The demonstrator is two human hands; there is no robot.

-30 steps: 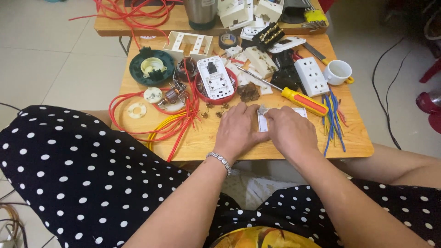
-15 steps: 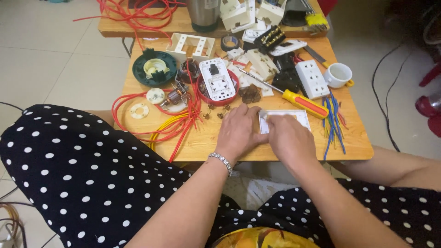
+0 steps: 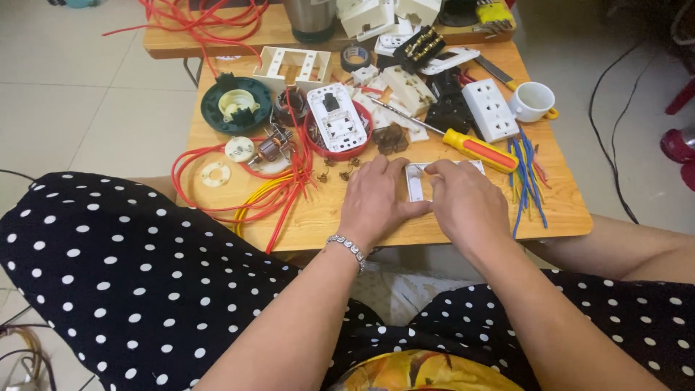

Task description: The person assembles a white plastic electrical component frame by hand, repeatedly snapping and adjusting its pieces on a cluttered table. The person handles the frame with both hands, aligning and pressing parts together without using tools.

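Note:
Both of my hands rest on a white rectangular switch plate (image 3: 418, 182) lying flat near the front of a low wooden table (image 3: 326, 217). My left hand (image 3: 378, 199), with a silver bracelet at the wrist, grips its left side. My right hand (image 3: 465, 199) covers its right side, fingertips curled over the top edge. Most of the plate is hidden under my hands. A screwdriver (image 3: 474, 150) with a yellow and red handle lies just behind the plate.
Red and yellow wires (image 3: 264, 195) loop at the left. A red bowl with a white socket (image 3: 337, 124), a green round part (image 3: 235, 106), a white multi-socket (image 3: 489, 108), a white cup (image 3: 533, 101), blue and yellow wire pieces (image 3: 527, 174) and small screws (image 3: 340, 174) crowd the table.
The hands have shifted slightly on the plate, uncovering more of its white middle. The view has drifted a little; the items on the table lie as before.

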